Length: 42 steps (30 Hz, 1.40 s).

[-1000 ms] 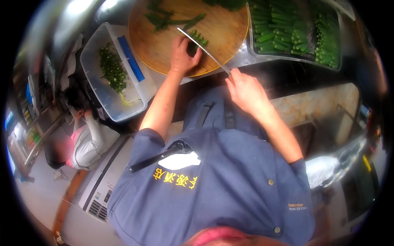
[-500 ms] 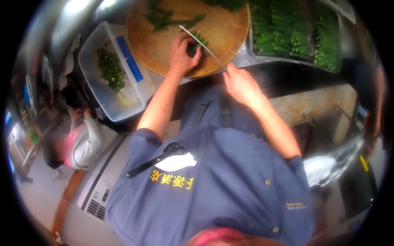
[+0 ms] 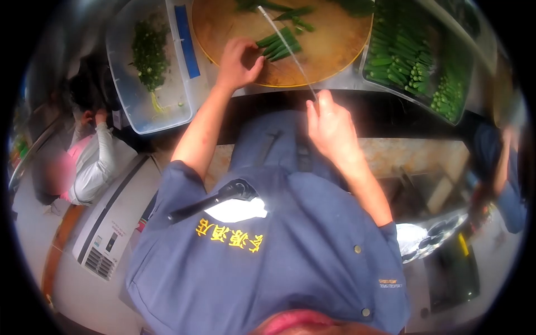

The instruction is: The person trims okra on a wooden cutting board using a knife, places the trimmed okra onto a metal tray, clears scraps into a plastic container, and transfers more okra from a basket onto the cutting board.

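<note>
On the round wooden board [image 3: 223, 33], a small bunch of green okra [image 3: 276, 47] lies with its pieces side by side. My left hand [image 3: 239, 62] is at the left end of the bunch, thumb and fingers apart around that end. My right hand [image 3: 333, 123] is wrapped round the handle of a long knife [image 3: 285, 42], whose thin blade points up and left across the bunch. More green pieces [image 3: 293, 12] lie farther back on the board.
Left of the board stands a clear plastic bin [image 3: 125, 84] with chopped greens [image 3: 149, 56]. A tray [image 3: 413, 102] of okra stands at the right. One person [image 3: 92, 162] is at the left, and another person's arm [image 3: 502, 167] shows at the far right.
The view has turned and shifted. My left hand has opened and drawn back to the left of the bunch, which now shows more fully under the blade.
</note>
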Each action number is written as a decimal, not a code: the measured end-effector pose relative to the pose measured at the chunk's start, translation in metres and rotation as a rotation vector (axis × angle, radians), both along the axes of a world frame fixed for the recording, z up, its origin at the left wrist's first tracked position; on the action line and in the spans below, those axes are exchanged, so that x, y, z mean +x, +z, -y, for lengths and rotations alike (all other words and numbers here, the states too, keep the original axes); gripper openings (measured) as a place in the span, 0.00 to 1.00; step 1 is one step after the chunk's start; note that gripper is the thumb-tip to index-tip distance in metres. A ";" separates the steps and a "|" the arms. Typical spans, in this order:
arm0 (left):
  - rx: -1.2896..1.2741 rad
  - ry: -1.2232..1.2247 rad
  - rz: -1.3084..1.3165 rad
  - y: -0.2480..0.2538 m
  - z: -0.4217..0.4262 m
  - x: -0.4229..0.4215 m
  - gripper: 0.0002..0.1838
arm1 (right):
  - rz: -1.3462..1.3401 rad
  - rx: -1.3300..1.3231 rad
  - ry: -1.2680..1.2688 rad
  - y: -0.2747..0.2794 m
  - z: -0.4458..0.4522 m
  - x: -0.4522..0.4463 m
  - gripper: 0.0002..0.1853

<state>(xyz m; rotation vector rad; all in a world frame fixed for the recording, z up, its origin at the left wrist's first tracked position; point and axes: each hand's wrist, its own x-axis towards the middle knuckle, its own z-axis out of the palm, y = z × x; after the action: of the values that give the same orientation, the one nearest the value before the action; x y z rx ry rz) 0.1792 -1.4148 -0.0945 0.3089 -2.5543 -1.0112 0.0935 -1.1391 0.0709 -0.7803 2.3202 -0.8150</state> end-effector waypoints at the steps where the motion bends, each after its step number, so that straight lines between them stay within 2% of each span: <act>1: -0.007 -0.006 -0.036 -0.002 0.001 0.000 0.20 | 0.005 0.026 0.025 -0.001 0.004 0.006 0.11; 4: -0.044 0.003 -0.102 -0.006 0.002 -0.001 0.19 | 0.020 0.134 0.091 -0.011 0.014 0.022 0.11; 8: -0.084 0.025 -0.075 -0.015 0.000 0.001 0.21 | 0.029 0.137 0.103 -0.026 0.022 0.035 0.12; 19: -0.055 0.045 -0.121 -0.012 -0.010 0.001 0.17 | 0.070 0.240 0.100 -0.044 0.030 0.027 0.15; 21: 0.060 0.306 -0.128 -0.020 -0.037 -0.005 0.17 | 0.144 0.241 0.072 -0.042 0.024 0.015 0.17; 24: 0.431 0.578 -0.402 -0.024 -0.086 -0.046 0.17 | 0.272 0.032 0.016 -0.066 0.004 -0.004 0.16; 25: 0.537 0.629 -0.475 -0.027 -0.097 -0.059 0.16 | 0.347 -0.002 -0.018 -0.068 0.001 -0.003 0.17; 26: 0.534 0.618 -0.481 -0.023 -0.096 -0.058 0.16 | 0.421 -0.036 -0.053 -0.070 -0.001 -0.003 0.17; 28: 0.152 0.747 -0.389 -0.005 -0.080 -0.058 0.17 | 0.318 -0.004 0.064 -0.049 0.012 0.005 0.17; 29: 0.128 0.738 -0.491 0.012 -0.061 -0.052 0.16 | 0.205 -0.133 0.133 -0.049 0.018 0.013 0.15; 30: 0.105 0.722 -0.589 0.038 -0.035 -0.038 0.16 | 0.246 -0.188 0.165 -0.034 0.028 0.018 0.15; 31: -0.180 0.720 -0.548 0.070 -0.001 -0.018 0.15 | 0.302 -0.217 0.218 -0.016 0.035 0.021 0.16; 32: -0.104 0.601 -0.826 0.077 0.048 -0.008 0.13 | 0.354 -0.248 0.270 0.000 0.040 0.023 0.16; 33: -0.393 0.691 -0.580 0.097 0.089 0.016 0.15 | 0.386 -0.278 0.264 0.010 0.041 0.024 0.16; 34: -0.242 0.765 -0.376 0.098 0.130 0.034 0.14 | 0.423 -0.302 0.264 0.017 0.039 0.026 0.17; 35: -0.404 0.786 -0.021 0.072 0.194 0.061 0.20 | 0.433 -0.325 0.244 0.020 0.032 0.023 0.17; 36: -0.548 1.005 0.269 0.046 0.222 0.069 0.23 | 0.378 -0.323 0.276 0.009 0.021 0.018 0.17; 38: -0.627 0.653 -0.201 0.073 0.176 0.046 0.22 | 0.829 -0.281 0.020 -0.001 -0.009 0.008 0.13; 40: -0.259 0.375 -0.127 0.088 0.102 0.013 0.17 | 1.260 -0.398 -0.218 -0.033 -0.053 -0.004 0.09; 41: -0.052 0.234 0.011 0.092 0.059 -0.002 0.15 | 1.270 -0.408 -0.285 -0.049 -0.074 -0.007 0.09; 42: -0.086 0.071 0.002 0.066 0.040 -0.015 0.19 | 1.276 -0.422 -0.354 -0.066 -0.094 -0.009 0.09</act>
<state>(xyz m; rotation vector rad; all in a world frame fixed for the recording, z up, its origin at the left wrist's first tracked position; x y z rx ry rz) 0.1639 -1.4547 -0.0280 0.3745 -2.5610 -0.8736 0.0849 -1.0453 0.0051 0.0975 1.1268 -1.4224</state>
